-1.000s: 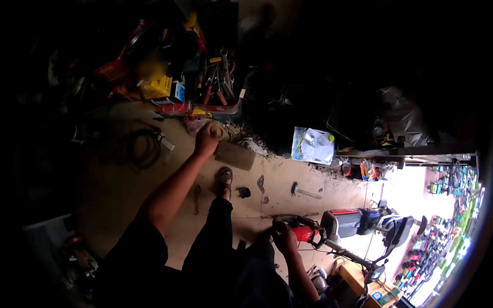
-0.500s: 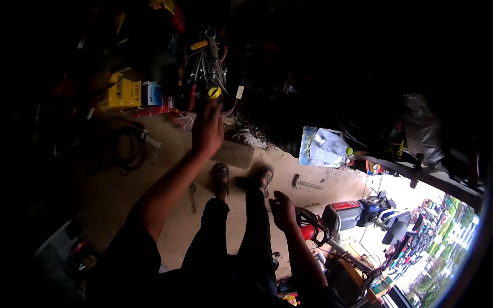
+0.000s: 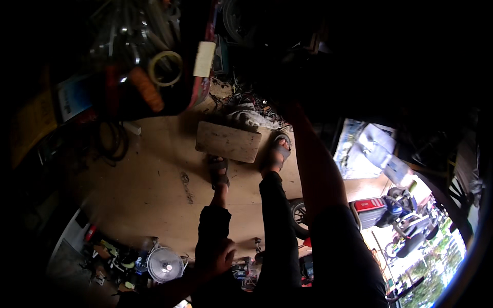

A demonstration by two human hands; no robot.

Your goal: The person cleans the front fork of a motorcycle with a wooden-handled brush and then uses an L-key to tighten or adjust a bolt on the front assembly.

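My right arm stretches forward, and my right hand (image 3: pixel 291 111) reaches into deep shadow beyond my right foot. Its fingers are lost in the dark, and so is anything they touch. Drawn back over my left thigh, my left hand (image 3: pixel 224 255) is dim and blurred, so its fingers are hard to read. Ahead on the left is a red-edged tray (image 3: pixel 199 93) of metal tools (image 3: pixel 136 36), apparently wrenches. A ring-shaped yellowish tape roll (image 3: pixel 152 70) lies there beside an orange handle (image 3: pixel 146 91). A pale label (image 3: pixel 204 59) sits on the tray's edge.
A wooden block (image 3: pixel 228 141) lies before my sandalled feet, with a crumpled rag (image 3: pixel 250 119) behind it. Papers (image 3: pixel 377 146) and a motorbike (image 3: pixel 371 209) are on the right. A round fan (image 3: pixel 165 265) stands lower left; a coiled black hose (image 3: pixel 110 146) lies farther up.
My left hand has pulled back from beside the tape roll to my thigh. My right arm has swung forward into the shadow. The tool tray appears closer, and the hammer no longer shows.
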